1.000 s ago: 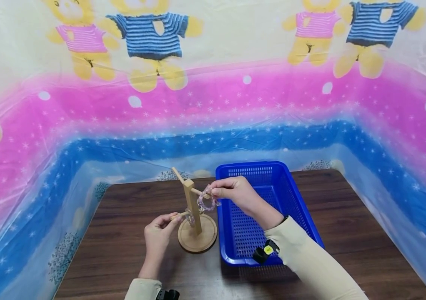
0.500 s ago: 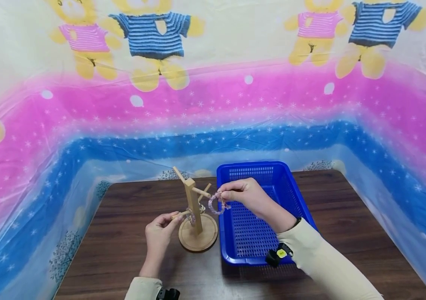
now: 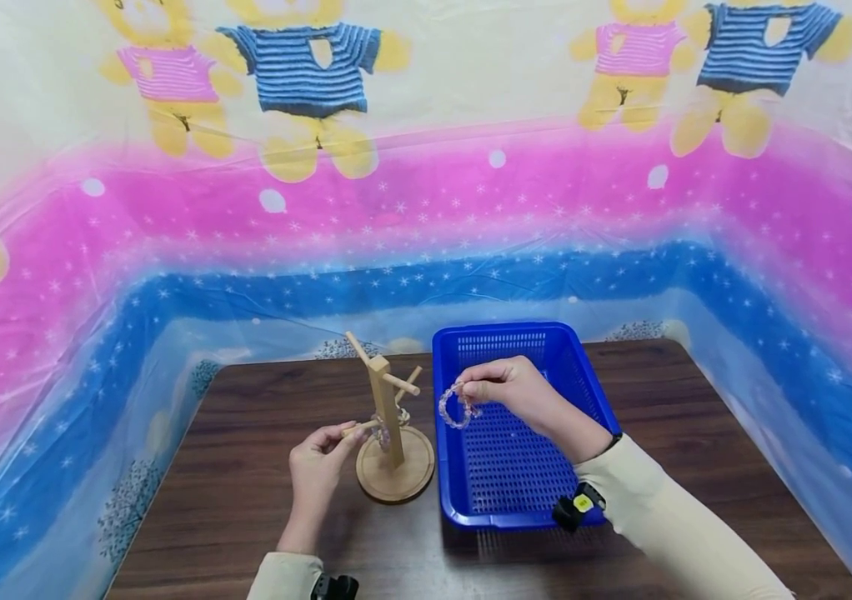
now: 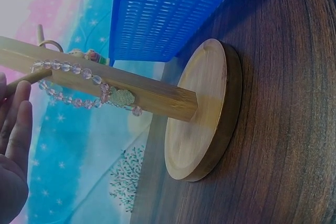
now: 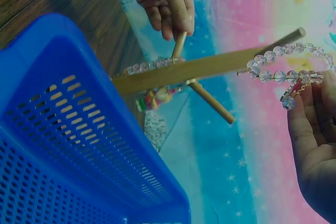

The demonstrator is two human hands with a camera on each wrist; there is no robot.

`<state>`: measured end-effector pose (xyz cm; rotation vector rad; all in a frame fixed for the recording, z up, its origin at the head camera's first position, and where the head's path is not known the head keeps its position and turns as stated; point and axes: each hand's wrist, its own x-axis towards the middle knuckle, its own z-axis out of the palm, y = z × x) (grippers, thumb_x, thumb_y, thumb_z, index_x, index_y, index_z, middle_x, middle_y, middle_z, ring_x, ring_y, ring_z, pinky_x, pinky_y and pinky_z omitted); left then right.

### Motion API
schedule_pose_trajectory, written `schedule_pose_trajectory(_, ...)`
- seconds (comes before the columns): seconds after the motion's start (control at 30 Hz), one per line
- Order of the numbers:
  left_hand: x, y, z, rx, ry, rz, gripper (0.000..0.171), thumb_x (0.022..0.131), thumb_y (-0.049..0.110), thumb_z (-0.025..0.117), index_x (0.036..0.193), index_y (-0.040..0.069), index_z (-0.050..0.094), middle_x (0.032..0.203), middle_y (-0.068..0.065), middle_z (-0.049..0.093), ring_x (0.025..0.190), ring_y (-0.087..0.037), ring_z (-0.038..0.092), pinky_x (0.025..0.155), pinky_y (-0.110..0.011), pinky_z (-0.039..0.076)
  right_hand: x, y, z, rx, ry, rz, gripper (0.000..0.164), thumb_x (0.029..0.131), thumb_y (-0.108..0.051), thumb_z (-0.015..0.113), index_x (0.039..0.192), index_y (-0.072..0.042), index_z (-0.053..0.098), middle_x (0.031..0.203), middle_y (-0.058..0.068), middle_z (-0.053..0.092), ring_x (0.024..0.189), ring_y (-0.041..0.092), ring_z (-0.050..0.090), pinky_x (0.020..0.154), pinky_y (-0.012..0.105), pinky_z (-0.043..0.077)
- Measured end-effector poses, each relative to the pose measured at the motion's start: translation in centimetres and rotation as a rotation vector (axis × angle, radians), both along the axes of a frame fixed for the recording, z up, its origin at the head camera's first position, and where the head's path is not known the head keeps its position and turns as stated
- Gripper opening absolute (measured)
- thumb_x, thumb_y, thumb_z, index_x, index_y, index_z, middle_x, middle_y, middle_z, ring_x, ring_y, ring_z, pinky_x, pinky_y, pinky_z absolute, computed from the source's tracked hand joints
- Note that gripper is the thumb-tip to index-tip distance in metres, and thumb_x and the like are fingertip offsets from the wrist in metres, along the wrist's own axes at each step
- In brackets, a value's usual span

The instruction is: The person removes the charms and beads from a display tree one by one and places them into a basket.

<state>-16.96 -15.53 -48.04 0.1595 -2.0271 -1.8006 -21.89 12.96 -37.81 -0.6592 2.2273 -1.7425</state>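
Right hand (image 3: 504, 385) has a beaded bracelet (image 3: 444, 410) pinched near the top, and the loop hangs just below and to the left of the fingertips. Left hand (image 3: 313, 460) is well away from it, pinching the end of the lower peg (image 3: 370, 427), so the right one's easily the nearer hand.

The gap that matters imo is bracelet to upper peg (image 3: 402, 384). In the head view that peg's long axis runs rightward from the stand (image 3: 390, 417), and the loop sits just past its tip, a bit lower, apart from it. The right wrist view has them overlapping, but I'd blame the angle.

On the other side there's the basket (image 3: 497, 525), right next to the stand on the worktop (image 3: 246, 467). From the head the loop shows against the basket's left part; probably over it, but honestly can't tell how high.

Further out, a second bracelet (image 4: 86, 73) hangs round the lower peg, and some coloured charms (image 5: 156, 98) dangle on the far side of the stand.
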Motion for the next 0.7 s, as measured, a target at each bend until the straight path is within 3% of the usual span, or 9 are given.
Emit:
schedule_pose_trajectory(0.3, -0.1, -0.2, 0.0, 0.052, -0.016, -0.010, 0.013, 0.088, -0.007, 0.074, 0.092, -0.019, 0.070, 0.093, -0.012, 0.080, 0.068, 0.008, 0.071, 0.069, -0.011, 0.061, -1.5, 0.5, -0.7, 0.033, -0.046, -0.027, 0.025, 0.101, -0.009, 0.063, 0.116, 0.009, 0.070, 0.095, -0.007, 0.075, 0.091, 0.005, 0.070, 0.094, 0.038, 0.064)
schedule_pose_trajectory(0.53, -0.1, -0.3, 0.2, 0.051, -0.036, -0.009, 0.013, 0.088, -0.007, 0.074, 0.092, -0.019, 0.069, 0.102, -0.030, 0.075, 0.068, 0.009, 0.070, 0.070, -0.011, 0.062, -2.9, 0.8, -1.3, 0.023, -0.091, -0.026, 0.027, 0.101, -0.010, 0.064, 0.118, 0.009, 0.069, 0.097, -0.007, 0.075, 0.092, 0.005, 0.070, 0.098, 0.041, 0.063)
schedule_pose_trajectory(0.7, -0.2, -0.3, 0.4, 0.063, -0.044, -0.021, 0.013, 0.088, -0.008, 0.074, 0.090, -0.019, 0.068, 0.101, -0.026, 0.077, 0.068, 0.007, 0.071, 0.070, -0.014, 0.063, -3.8, 1.0, -1.7, 0.044, -0.116, -0.048, 0.025, 0.101, -0.010, 0.064, 0.119, 0.007, 0.070, 0.102, 0.001, 0.077, 0.092, 0.006, 0.070, 0.098, 0.039, 0.063)
